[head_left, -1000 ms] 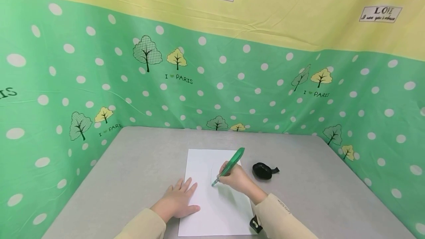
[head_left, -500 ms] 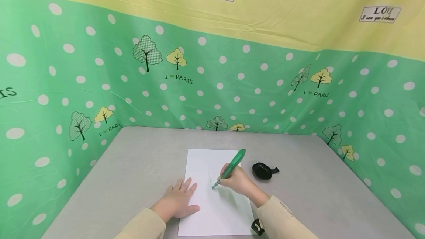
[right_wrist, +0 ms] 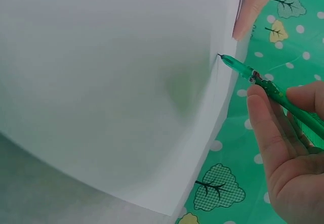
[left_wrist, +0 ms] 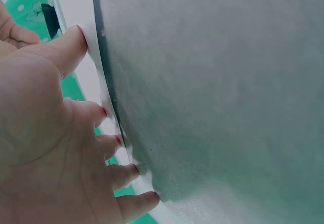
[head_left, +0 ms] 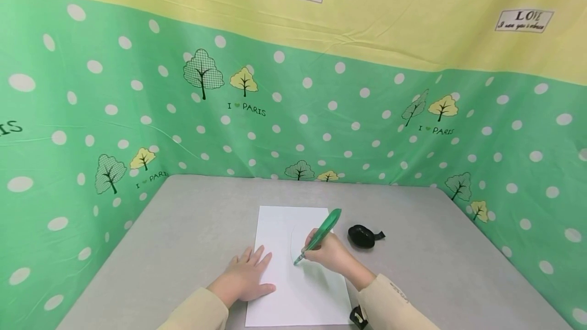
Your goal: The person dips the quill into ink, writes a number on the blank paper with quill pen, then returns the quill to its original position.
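A white sheet of paper point(head_left: 275, 299) lies on the grey table. My right hand point(head_left: 331, 252) pinches a green pen point(head_left: 326, 228) with a wide leaf-like top, tilted up to the right. Its tip meets the paper at the lower end of a thin curved line point(head_left: 291, 241). In the right wrist view the dark point of the pen point(right_wrist: 238, 67) touches the paper point(right_wrist: 101, 57), thumb and fingers round the barrel. My left hand point(head_left: 243, 278) rests with spread fingers on the paper's left edge; the left wrist view shows its fingertips point(left_wrist: 130, 171) along that edge.
A black rounded object point(head_left: 362, 237) with a short strap lies right of the paper. A small black piece point(head_left: 358, 317) shows by the right sleeve. Green and yellow printed cloth point(head_left: 293, 116) hangs behind and beside the grey table point(head_left: 197, 228).
My right hand has moved slightly down and right with the pen, and the curved line on the paper has grown longer downward. The left hand stays in place.
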Action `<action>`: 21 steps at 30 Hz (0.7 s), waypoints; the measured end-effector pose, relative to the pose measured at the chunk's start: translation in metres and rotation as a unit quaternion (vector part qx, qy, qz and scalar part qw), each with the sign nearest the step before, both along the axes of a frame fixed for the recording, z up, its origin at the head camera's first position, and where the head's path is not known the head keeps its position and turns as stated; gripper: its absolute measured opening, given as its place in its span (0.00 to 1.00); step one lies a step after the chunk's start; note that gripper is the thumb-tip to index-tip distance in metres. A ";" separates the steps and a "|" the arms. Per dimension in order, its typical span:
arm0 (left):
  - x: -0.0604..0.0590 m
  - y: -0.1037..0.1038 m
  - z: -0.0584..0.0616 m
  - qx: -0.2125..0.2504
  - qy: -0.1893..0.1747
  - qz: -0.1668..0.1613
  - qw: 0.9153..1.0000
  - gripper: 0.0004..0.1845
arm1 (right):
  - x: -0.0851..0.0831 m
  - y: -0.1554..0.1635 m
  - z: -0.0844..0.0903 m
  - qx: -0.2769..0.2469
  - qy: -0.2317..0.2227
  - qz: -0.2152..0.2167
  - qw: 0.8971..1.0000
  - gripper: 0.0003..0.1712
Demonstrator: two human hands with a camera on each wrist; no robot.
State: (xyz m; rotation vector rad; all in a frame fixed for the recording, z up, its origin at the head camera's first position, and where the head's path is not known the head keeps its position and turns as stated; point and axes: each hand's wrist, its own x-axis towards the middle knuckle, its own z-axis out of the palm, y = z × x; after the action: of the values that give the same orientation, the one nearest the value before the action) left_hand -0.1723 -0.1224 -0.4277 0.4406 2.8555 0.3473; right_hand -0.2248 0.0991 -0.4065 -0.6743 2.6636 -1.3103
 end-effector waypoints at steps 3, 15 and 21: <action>0.004 0.001 0.007 0.004 0.000 0.000 1.000 0.40 | 0.001 0.001 0.000 0.000 0.000 -0.001 1.000 0.08; 0.004 0.002 0.008 0.005 -0.003 0.002 1.000 0.40 | 0.003 0.004 -0.001 -0.001 0.004 0.001 1.000 0.07; 0.003 0.001 0.008 0.001 -0.011 0.008 1.000 0.40 | 0.007 0.005 0.001 0.002 0.007 0.003 1.000 0.07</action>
State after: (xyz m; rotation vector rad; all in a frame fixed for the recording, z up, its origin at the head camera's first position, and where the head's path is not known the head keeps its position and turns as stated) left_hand -0.1693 -0.1212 -0.4202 0.4111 2.8392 0.3549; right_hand -0.2183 0.1045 -0.4058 -0.6936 2.6717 -1.3028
